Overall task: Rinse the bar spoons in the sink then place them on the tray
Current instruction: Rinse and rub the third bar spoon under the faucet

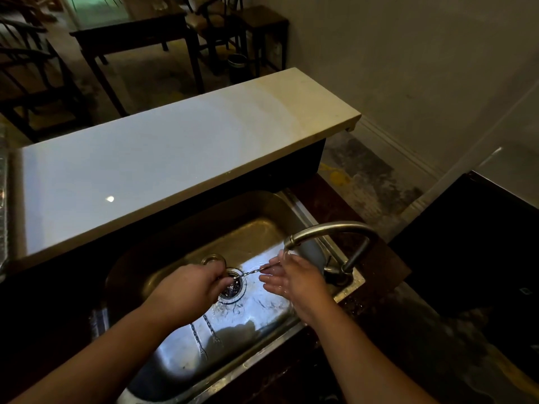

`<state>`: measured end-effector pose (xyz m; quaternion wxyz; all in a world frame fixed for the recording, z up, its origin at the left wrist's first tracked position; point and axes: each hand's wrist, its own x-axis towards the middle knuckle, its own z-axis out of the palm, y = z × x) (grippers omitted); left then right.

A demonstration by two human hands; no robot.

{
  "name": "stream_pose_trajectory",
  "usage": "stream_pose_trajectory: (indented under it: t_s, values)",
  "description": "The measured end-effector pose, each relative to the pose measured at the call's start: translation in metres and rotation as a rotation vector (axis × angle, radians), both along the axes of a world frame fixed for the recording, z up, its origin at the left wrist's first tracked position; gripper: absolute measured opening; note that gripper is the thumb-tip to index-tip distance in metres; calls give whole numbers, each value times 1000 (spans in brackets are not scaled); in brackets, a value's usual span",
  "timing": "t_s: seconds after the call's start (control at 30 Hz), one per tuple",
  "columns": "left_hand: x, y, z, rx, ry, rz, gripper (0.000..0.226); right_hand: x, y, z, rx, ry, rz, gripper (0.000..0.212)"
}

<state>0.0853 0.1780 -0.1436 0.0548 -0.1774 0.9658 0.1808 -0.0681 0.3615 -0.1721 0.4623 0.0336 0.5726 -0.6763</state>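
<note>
A thin twisted bar spoon (250, 271) stretches across the steel sink (264, 228), above the drain (232, 286). My left hand (191, 288) grips one end of it with curled fingers. My right hand (293, 277) is under the faucet spout (291, 241), fingers straight, with the spoon's other end lying against them. Water runs from the spout onto my right hand. Two more twisted spoons (205, 335) lie on the sink floor near the front. No tray is in view.
The curved faucet (344, 243) rises from the sink's right rim. A round metal stopper (213, 259) lies by the drain. A white bar counter (163, 158) runs behind the sink. A dark appliance (478, 252) stands to the right. Dark tables and chairs (140, 39) fill the room beyond.
</note>
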Motion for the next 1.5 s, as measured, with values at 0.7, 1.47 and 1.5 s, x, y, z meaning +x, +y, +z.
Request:
stream_pose_trajectory:
  t_s: [0.7,1.47,1.5]
  values:
    - [1,-3,-5,-19,14,-14,27,5,-1,10,18,-73,25,32]
    - [49,-25,-187,366,-224,1088,69,-5,-4,18,707,1096,534,30]
    - [46,-25,-198,378,-229,1152,75,-5,-3,21,699,1102,547,29]
